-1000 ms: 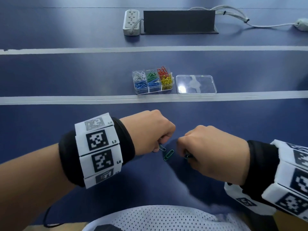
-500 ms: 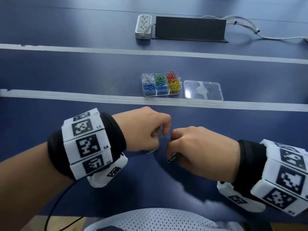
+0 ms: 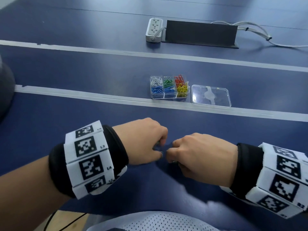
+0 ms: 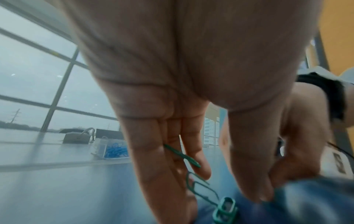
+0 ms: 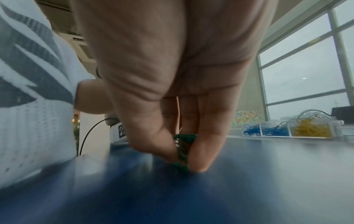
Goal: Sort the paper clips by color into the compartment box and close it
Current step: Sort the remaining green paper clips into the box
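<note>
Low over the near part of the blue table, my left hand (image 3: 160,145) and right hand (image 3: 170,155) meet knuckle to knuckle, fingers curled down. In the left wrist view my left hand (image 4: 228,184) holds green paper clips (image 4: 182,154) against its fingers, with more linked green clips (image 4: 226,207) at the fingertips. My right hand (image 5: 182,159) pinches a bunch of green clips (image 5: 184,151) between thumb and forefinger, touching the table. The clear compartment box (image 3: 169,96) stands open farther back, holding white, green, red, blue and yellow clips. Its lid (image 3: 210,95) lies flat to its right.
A white power strip (image 3: 154,30), a black stand (image 3: 200,33) and white cables (image 3: 260,32) sit at the table's far side. Grey tape lines (image 3: 83,95) cross the table. A dark rounded object (image 3: 5,90) is at the left edge.
The green clip that lay on the table between my hands is now in my right fingers. Both hands have drawn closer together.
</note>
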{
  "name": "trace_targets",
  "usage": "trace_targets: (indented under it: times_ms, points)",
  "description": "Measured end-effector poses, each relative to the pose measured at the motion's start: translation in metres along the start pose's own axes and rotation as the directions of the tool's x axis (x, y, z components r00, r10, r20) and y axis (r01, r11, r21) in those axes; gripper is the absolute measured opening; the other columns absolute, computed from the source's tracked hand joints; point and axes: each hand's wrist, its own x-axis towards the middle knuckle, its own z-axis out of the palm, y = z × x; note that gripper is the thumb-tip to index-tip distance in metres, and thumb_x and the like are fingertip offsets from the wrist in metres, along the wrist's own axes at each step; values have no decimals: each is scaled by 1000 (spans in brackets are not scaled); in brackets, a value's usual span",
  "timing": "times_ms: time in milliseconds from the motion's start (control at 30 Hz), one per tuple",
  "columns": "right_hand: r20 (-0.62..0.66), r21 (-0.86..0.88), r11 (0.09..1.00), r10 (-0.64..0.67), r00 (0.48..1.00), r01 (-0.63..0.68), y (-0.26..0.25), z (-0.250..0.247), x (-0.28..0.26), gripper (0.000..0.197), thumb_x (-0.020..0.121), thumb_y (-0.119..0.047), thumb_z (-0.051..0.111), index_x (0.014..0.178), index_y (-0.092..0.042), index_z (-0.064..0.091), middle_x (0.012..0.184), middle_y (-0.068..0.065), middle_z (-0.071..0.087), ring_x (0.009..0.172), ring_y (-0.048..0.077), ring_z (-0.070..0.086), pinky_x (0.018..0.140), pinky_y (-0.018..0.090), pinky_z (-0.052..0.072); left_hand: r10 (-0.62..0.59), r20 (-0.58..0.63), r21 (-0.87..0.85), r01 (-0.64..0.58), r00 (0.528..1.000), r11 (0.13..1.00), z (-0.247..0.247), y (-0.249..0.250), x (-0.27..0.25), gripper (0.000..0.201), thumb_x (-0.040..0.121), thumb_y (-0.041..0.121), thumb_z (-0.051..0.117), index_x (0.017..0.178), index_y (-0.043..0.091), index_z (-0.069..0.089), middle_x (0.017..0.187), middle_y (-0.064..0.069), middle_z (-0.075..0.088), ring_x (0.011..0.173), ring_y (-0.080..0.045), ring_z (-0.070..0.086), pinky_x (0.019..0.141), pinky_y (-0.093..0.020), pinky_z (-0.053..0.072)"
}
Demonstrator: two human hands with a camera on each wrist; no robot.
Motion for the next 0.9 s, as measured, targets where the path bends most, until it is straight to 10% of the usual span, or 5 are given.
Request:
trace_targets:
  times_ms: [233, 400, 700, 900]
  points:
    - [-125, 137, 986, 108, 986, -91, 35, -40, 15, 33, 75, -13, 52, 96, -30, 72, 87, -7, 72, 83, 17, 63, 72, 21, 44, -58, 2, 77, 58, 998, 995, 7, 6, 4, 13, 83, 13, 53, 94, 19, 58, 101, -3, 62, 94, -28, 60, 82, -38, 51]
    - [-315, 208, 940, 327, 891, -271, 78, -75, 47, 21, 76, -15, 60, 90, -22, 74, 58, -17, 48, 67, 16, 49, 70, 19, 38, -118, 31, 66, 115, 993, 991, 8, 6, 4, 22, 81, 6, 47, 94, 14, 62, 101, -5, 62, 92, -30, 62, 80, -42, 54]
    - [-246, 304, 866, 473, 846, -396, 106, -104, 99, 24, 80, -15, 64, 101, -25, 69, 74, -7, 59, 76, 19, 64, 72, 23, 50, -172, 65, 96, 165, 983, 982, 7, 12, 12, 21, 81, 2, 45, 97, 11, 56, 101, -6, 58, 85, -30, 60, 63, -34, 47]
    - [-246, 307, 873, 458, 854, -380, 101, -109, 106, 35, 83, -12, 60, 115, -26, 64, 103, 2, 67, 80, 21, 66, 80, 31, 57, -129, -63, -46, 126, 990, 991, -15, -1, 13, 22, 75, 6, 48, 82, 24, 59, 66, 12, 46, 75, -15, 52, 70, -23, 45]
